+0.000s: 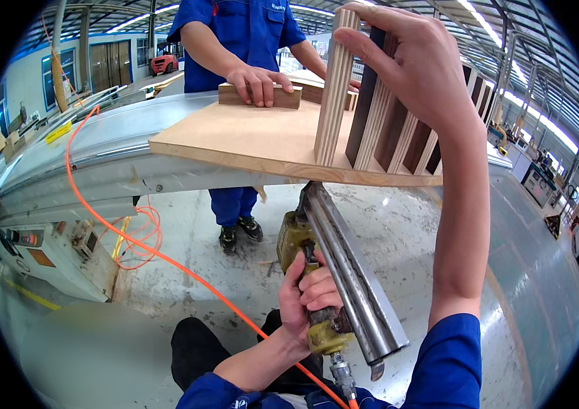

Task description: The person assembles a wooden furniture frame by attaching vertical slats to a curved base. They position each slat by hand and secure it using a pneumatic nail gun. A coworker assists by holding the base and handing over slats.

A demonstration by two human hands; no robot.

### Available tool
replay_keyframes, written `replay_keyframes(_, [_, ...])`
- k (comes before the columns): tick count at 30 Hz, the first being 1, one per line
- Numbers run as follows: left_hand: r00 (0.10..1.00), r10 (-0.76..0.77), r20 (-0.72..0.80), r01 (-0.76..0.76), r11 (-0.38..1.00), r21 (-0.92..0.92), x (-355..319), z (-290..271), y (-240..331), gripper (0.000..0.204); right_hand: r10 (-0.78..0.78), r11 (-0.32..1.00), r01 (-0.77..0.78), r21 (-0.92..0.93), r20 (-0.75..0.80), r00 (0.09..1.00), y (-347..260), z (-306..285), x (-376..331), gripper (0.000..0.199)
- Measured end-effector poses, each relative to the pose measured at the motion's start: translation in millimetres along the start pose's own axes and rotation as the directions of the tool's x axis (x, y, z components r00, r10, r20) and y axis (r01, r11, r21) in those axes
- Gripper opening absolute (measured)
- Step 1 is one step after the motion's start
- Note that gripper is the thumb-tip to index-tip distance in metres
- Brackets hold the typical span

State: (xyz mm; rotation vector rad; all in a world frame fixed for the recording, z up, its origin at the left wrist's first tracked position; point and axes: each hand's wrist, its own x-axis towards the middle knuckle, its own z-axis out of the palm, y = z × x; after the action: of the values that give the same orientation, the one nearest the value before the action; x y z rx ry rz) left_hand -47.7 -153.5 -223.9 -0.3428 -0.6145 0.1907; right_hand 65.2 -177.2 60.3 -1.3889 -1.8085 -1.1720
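My left hand point(306, 296) is closed round the grip of an air nail gun point(357, 279), which has a long steel magazine and a yellow-green body. The gun's nose is up against the underside of a light wooden panel point(242, 140), close to its near edge. Above the panel, my right hand point(415, 71) grips the top of an upright plywood strip point(333, 109), thumb and fingers around it. Behind and right of that strip stand several more upright strips point(395, 133), dark-faced with layered edges, partly hidden by my right forearm.
Across the panel a person in blue rests a hand point(259, 83) on a dark wood block point(283, 97). The panel lies on a metal-edged table point(119, 170). An orange air hose point(194, 273) runs from the gun past my legs to the table's left. A control box point(51, 259) stands below.
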Motion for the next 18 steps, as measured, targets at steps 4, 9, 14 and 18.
replay_keyframes(4, [0.990, 0.082, -0.111, -0.080, 0.997, 0.023, -13.7, 12.5, 14.1, 0.032, -0.152, 0.984, 0.133, -0.122, -0.164, 0.975, 50.5, 22.8, 13.0, 0.044])
replay_keyframes(9, [0.910, 0.413, -0.015, -0.364, 0.818, 0.445, -63.4, 75.7, 44.3, 0.048, -0.104, 0.986, 0.083, -0.142, -0.149, 0.983, 48.3, 25.9, 7.6, 0.049])
replay_keyframes(14, [0.706, 0.610, 0.359, -0.409, -0.063, 0.910, -107.3, 179.1, 47.1, 0.031, -0.184, 0.974, 0.132, -0.183, -0.302, 0.935, 44.7, 31.2, 3.7, 0.055])
replay_keyframes(18, [0.565, 0.469, 0.679, 0.022, -0.832, 0.555, -133.1, 263.6, 46.8, 0.016, -0.121, 0.981, 0.074, -0.177, -0.272, 0.955, 22.3, 38.9, -39.4, 0.083])
